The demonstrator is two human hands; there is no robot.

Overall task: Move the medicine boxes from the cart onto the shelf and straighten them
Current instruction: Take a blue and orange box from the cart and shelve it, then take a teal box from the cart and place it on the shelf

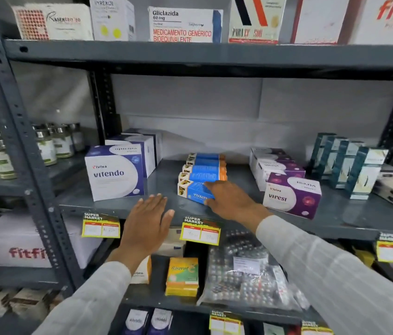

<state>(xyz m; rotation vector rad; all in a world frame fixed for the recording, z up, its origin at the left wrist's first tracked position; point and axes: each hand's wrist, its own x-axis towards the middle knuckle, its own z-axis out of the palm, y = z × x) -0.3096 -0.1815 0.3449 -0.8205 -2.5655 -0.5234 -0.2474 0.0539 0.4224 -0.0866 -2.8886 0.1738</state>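
A row of several blue and orange medicine boxes [204, 174] lies on the grey middle shelf [161, 187], running from front to back. The front one, a blue Vivalyn box [194, 192], sits at the shelf's front edge. My right hand [230, 201] grips its right end, thumb on the front side and fingers over the top. Left of that box, my left hand [148, 224] hovers flat in front of the shelf edge, palm down, fingers apart, holding nothing. The cart is out of view.
White and purple Vitendo boxes [115, 171] stand left of the row, purple Virest boxes [292, 194] right of it, teal boxes [350, 163] further right. Yellow price tags [200, 230] hang on the shelf edge. Shelves above and below hold more boxes and blister packs.
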